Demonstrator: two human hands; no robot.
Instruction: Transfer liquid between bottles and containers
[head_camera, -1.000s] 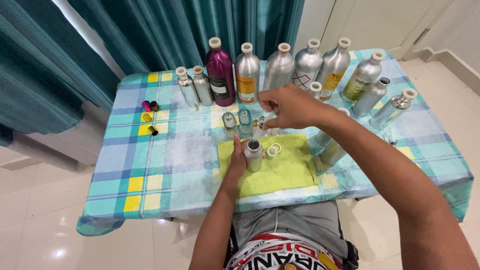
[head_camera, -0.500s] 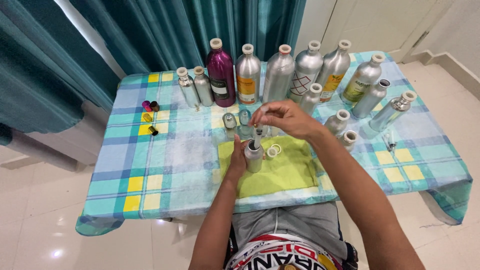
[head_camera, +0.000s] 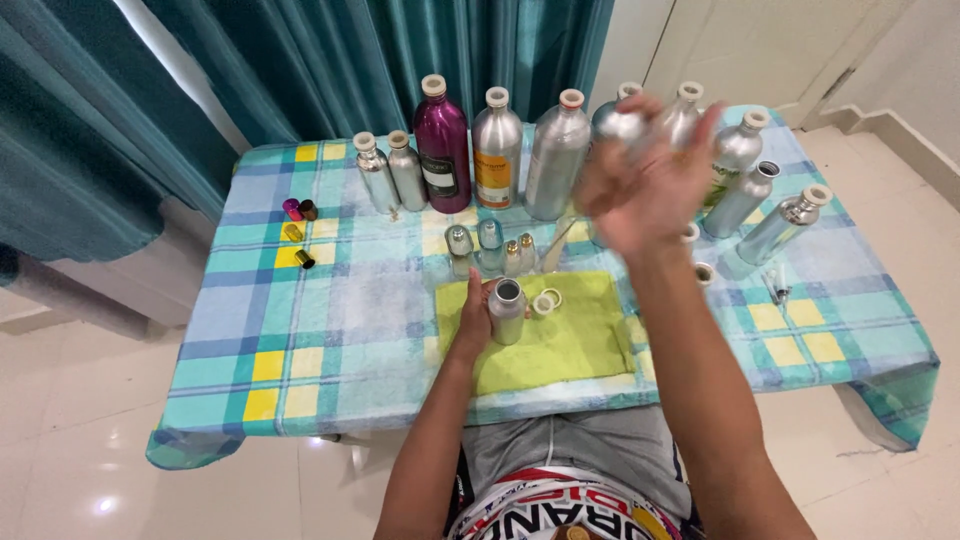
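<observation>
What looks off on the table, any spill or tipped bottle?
No spill shows, and every bottle stands upright. Loose bits lie about: two caps on the yellow cloth beside the open small bottle in the left hand, and small coloured vials at the left edge. The right hand is blurred and hides some bottles.

A small open bottle stands on a cloth, with tall bottles lined up behind.

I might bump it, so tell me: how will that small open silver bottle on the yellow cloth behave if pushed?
The small silver bottle looks like thin metal, so probably light and stiff. Standing upright on the soft yellow cloth, it may tip; once down, its round body would likely roll. The left hand steadies it.
</observation>
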